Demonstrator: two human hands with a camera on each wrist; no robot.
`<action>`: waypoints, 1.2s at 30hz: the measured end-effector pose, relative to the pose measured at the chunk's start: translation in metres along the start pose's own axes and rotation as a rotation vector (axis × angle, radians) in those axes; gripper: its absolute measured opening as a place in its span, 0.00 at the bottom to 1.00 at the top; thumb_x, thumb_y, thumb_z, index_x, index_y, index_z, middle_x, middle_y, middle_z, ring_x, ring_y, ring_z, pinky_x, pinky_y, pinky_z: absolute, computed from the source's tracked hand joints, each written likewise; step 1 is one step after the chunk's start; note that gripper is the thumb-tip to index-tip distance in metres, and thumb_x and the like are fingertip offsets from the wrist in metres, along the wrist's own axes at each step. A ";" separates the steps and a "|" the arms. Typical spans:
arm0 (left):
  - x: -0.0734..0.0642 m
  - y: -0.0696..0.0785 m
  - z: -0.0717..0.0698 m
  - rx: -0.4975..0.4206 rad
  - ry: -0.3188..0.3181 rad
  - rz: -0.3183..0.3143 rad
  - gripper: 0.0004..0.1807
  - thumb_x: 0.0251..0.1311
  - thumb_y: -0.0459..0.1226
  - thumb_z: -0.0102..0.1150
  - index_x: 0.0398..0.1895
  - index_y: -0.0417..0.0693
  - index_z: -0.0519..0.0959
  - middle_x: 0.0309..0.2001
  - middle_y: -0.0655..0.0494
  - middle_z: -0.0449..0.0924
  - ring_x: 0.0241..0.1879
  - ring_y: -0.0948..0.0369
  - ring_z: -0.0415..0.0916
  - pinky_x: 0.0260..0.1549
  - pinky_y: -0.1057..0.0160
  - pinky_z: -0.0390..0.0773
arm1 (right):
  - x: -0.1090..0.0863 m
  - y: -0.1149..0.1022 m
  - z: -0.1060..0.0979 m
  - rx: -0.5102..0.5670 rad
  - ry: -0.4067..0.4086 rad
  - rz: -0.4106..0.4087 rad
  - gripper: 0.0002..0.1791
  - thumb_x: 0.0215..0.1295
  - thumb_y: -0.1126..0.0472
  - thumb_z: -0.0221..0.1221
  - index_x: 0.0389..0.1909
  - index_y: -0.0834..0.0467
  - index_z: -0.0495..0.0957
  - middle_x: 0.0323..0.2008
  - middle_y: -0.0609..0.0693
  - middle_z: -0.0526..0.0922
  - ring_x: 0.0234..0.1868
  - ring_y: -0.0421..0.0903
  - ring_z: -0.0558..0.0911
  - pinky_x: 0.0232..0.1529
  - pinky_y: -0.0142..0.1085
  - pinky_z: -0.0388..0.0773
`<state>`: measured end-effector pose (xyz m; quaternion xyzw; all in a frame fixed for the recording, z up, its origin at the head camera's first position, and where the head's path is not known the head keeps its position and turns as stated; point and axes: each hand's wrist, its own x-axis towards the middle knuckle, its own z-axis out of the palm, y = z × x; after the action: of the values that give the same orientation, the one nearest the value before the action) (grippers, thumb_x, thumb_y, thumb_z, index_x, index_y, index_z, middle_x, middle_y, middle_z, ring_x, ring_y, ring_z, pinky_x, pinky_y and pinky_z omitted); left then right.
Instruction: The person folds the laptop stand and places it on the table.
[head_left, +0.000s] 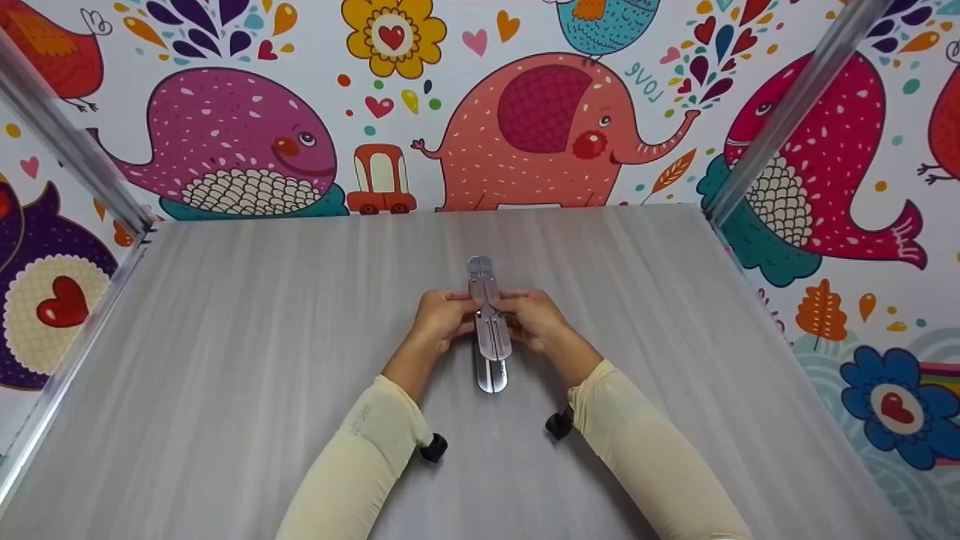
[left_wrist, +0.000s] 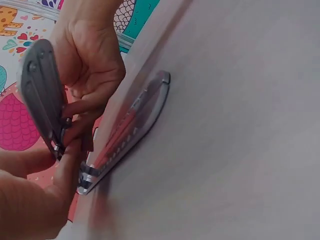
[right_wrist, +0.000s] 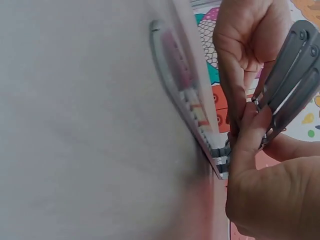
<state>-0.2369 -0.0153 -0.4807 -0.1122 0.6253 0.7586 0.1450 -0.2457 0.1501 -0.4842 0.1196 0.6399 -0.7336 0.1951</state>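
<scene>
A silver folding metal stand point(head_left: 493, 337), which looks like a folding laptop stand, is between the two hands. Its upper part point(left_wrist: 40, 87) slants up from the hinged end, while the slotted lower part point(left_wrist: 159, 107) lies along the table. From the left side, my left hand point(head_left: 441, 316) pinches the stand near its middle. On the opposite side, my right hand point(head_left: 536, 319) grips it at about the same height, its thumb against the metal in the right wrist view. Some fingertips are hidden behind the upper part.
The grey wood-grain table point(head_left: 262, 337) extends around the hands. Behind it stands a wall point(head_left: 457, 97) with cartoon animal prints, and metal posts point(head_left: 795, 112) rise at the back corners. Dark wrist-strap pieces point(head_left: 433, 448) stick out below the sleeves.
</scene>
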 end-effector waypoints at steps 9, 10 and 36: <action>-0.002 0.001 -0.003 0.409 0.051 0.033 0.11 0.61 0.29 0.65 0.46 0.32 0.85 0.38 0.47 0.85 0.29 0.63 0.83 0.30 0.67 0.86 | -0.003 0.004 0.000 -0.376 0.094 -0.111 0.14 0.59 0.64 0.71 0.46 0.63 0.87 0.32 0.51 0.89 0.29 0.42 0.86 0.28 0.35 0.86; -0.002 0.000 -0.002 0.468 0.061 0.060 0.11 0.60 0.29 0.65 0.44 0.33 0.85 0.36 0.47 0.85 0.27 0.63 0.82 0.28 0.68 0.85 | -0.003 0.004 0.000 -0.424 0.105 -0.128 0.14 0.58 0.64 0.71 0.45 0.63 0.87 0.32 0.52 0.89 0.28 0.43 0.87 0.27 0.36 0.86; -0.084 -0.015 -0.004 1.751 -0.208 0.455 0.44 0.54 0.61 0.69 0.75 0.60 0.69 0.69 0.44 0.74 0.67 0.35 0.69 0.62 0.19 0.54 | -0.071 0.032 -0.027 -1.481 -0.217 -0.866 0.50 0.50 0.35 0.73 0.70 0.59 0.72 0.48 0.52 0.86 0.49 0.50 0.81 0.44 0.46 0.83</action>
<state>-0.1534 -0.0237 -0.4659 0.2332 0.9686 0.0289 0.0807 -0.1704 0.1828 -0.4867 -0.3635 0.9202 -0.1449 -0.0139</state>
